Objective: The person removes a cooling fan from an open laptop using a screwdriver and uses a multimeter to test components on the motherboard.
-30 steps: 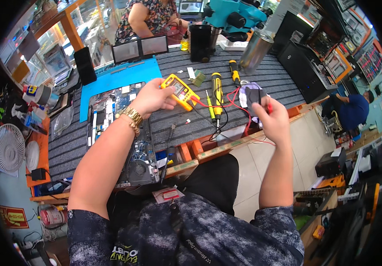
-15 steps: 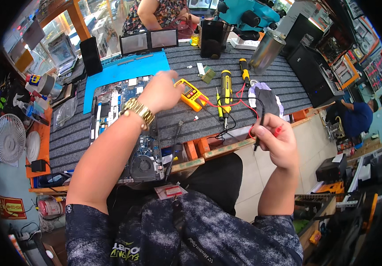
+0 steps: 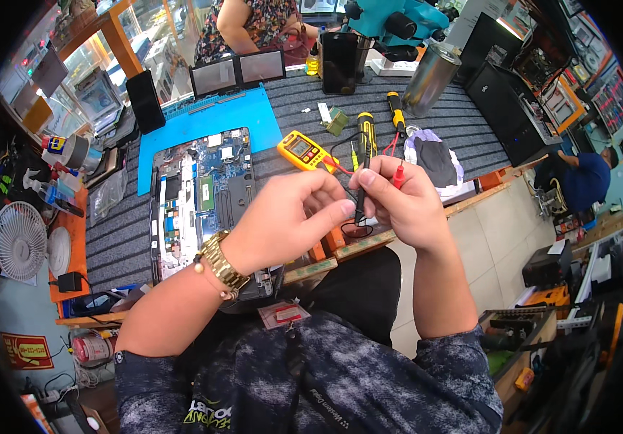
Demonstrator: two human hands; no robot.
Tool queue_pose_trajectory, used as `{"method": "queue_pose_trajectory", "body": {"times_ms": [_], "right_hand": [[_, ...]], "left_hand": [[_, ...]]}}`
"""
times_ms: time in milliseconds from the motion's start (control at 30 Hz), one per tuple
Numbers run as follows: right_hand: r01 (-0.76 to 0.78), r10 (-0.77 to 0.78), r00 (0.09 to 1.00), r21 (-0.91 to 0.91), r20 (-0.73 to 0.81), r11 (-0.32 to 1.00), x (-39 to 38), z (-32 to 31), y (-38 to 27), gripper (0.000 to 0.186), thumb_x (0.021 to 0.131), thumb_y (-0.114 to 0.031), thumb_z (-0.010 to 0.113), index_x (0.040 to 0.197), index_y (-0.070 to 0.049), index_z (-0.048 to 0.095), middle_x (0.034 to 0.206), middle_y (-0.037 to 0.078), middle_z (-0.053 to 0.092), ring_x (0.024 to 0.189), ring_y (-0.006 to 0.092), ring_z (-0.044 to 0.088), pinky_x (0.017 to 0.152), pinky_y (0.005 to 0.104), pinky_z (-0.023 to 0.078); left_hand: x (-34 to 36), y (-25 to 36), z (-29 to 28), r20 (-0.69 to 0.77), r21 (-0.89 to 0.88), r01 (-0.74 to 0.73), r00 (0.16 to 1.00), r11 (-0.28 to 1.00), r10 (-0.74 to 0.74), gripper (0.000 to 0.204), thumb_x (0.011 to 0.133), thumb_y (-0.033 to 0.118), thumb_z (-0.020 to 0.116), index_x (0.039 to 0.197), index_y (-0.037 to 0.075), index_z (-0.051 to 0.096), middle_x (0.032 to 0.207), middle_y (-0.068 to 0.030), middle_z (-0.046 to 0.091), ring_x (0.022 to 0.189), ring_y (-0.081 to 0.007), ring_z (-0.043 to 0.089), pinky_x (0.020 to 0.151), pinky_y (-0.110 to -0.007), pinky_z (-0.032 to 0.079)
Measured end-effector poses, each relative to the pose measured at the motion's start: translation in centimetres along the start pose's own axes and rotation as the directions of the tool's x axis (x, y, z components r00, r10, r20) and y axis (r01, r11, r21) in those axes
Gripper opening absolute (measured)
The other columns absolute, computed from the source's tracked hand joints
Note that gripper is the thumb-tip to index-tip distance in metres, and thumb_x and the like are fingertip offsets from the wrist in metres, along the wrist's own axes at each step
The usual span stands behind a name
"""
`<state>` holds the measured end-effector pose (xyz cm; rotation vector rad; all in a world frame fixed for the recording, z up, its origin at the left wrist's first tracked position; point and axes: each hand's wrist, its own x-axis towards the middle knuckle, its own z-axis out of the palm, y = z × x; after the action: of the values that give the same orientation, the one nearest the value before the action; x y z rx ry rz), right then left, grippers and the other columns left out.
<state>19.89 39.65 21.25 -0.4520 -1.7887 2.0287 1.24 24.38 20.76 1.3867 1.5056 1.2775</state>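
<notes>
My right hand is closed on two multimeter probes. The black probe points down from between thumb and fingers, and the red probe sticks up from the fist. Just beside it, my left hand curves with thumb and fingers apart, its thumb tip close to the black probe. I cannot tell whether it touches. Beyond the hands lies the yellow multimeter, its red lead running toward my right hand. An opened laptop with bare circuit board lies left, partly under my left forearm.
A blue mat sits behind the laptop. Yellow-black screwdrivers, a grey-and-white cloth and a metal canister occupy the ridged grey mat. A teal microscope and a black computer case stand behind. A person sits opposite.
My left hand has left the multimeter and come down right, next to the right hand. My right hand has moved left and slightly up with the probes. The multimeter has shifted slightly.
</notes>
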Motion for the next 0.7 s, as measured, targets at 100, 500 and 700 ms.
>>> {"method": "queue_pose_trajectory", "body": {"times_ms": [100, 500, 700], "right_hand": [[0.070, -0.070, 0.997, 0.051, 0.013, 0.996, 0.4, 1.9, 0.0, 0.017, 0.117, -0.018, 0.066, 0.110, -0.003, 0.071, 0.086, -0.001, 0.070, 0.069, 0.0027, 0.058, 0.059, 0.0214, 0.044], [0.331, -0.363, 0.883, -0.154, -0.298, 0.931, -6.7, -6.7, -2.0, 0.024, 0.108, 0.005, 0.045, 0.131, -0.003, 0.051, 0.115, 0.021, 0.068, 0.070, 0.0109, 0.054, 0.057, 0.0244, 0.047], [0.520, -0.481, 0.832, 0.085, -0.275, 0.850, -7.1, -9.9, -0.7, 0.027, 0.117, -0.012, 0.043, 0.136, 0.003, 0.056, 0.125, 0.029, 0.069, 0.090, 0.0315, 0.075, 0.075, 0.0438, 0.068]], "left_hand": [[0.3, -0.8, 1.0, 0.111, -0.274, 0.087, 0.992, 0.958, -0.059, 0.025, 0.108, 0.022, 0.082, 0.112, -0.001, 0.073, 0.088, 0.0012, 0.074, 0.077, -0.0052, 0.069, 0.070, -0.028, 0.057], [-0.1, -2.6, -7.3, -0.192, 0.713, -0.165, 0.889, 0.681, 0.416, 0.015, 0.097, 0.010, 0.082, 0.108, -0.001, 0.082, 0.085, -0.0125, 0.067, 0.076, -0.0296, 0.066, 0.071, -0.039, 0.055], [0.8, -4.7, -6.2, -0.251, 0.608, -0.228, 0.854, 0.761, 0.456, 0.012, 0.100, 0.009, 0.080, 0.108, 0.000, 0.080, 0.085, -0.0113, 0.067, 0.072, -0.0275, 0.068, 0.067, -0.038, 0.054]]}}
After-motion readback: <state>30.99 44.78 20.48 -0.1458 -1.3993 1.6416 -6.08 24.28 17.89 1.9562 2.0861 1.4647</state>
